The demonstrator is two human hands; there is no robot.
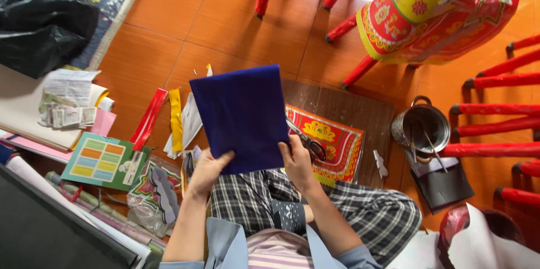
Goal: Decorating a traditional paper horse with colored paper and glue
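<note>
A dark blue sheet of paper [242, 114] is held up flat in front of me over my lap. My left hand [207, 169] grips its lower left corner. My right hand [297, 161] pinches its lower right edge. A pair of scissors [306, 140] lies just right of my right hand, on a red and yellow patterned sheet [337, 145] that rests on a dark wooden board [360, 112]. My legs in checked trousers [360, 210] are folded below.
Red, yellow and white paper strips [174, 120] lie left of the blue sheet. Further left are a green card [101, 162], papers and a black bag [42, 21]. A metal pot [423, 126] stands right of the board. Red sticks and a decorated red form [439, 16] fill the upper right.
</note>
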